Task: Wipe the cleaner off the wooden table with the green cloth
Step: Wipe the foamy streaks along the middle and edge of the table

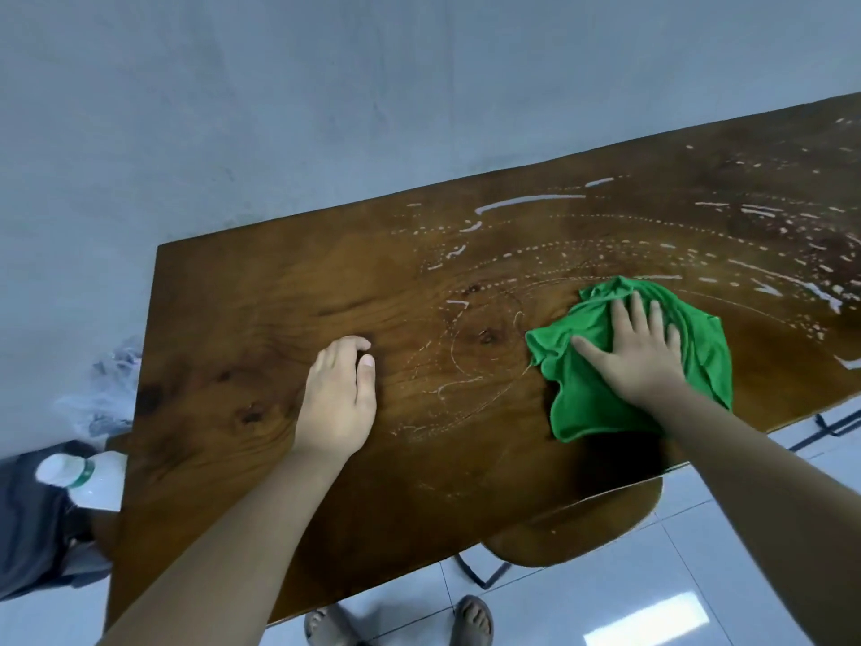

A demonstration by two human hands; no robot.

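Counter: dark brown wooden counter [261, 319] with visible grain and knots, set against a grey-blue wall [233, 109], tilted in the wide-angle view.
Cleaner: white streaks and dotted arcs of cleaner [531, 203] across the far and right parts of the counter; fainter curved traces near the middle, between the two hands; left part looks mostly bare wood.
Cloth: crumpled green cloth [587, 394] lies on the right half of the counter, near the front edge, bunched into folds, touching the wood.
Right hand: right hand [638, 352] flat on top of the green cloth, fingers spread wide, palm pressing down; not gripping, just pressing.
Left hand: left hand [338, 394] rests on bare wood left of centre, holds nothing, fingers curled loosely with thumb alongside; well apart from the cloth.
Forearms: both bare, reaching in from the bottom edge.
Stool: brown rounded wooden seat [582, 529] with dark metal legs, partly under the counter's front edge.
Bottle: clear plastic bottle with a white cap and green band [79, 475] off the counter's left end, lower than the top; what it stands on is unclear.
Floor: pale glossy tiled floor [652, 599]; two feet in grey sandals [470, 620] at the bottom.
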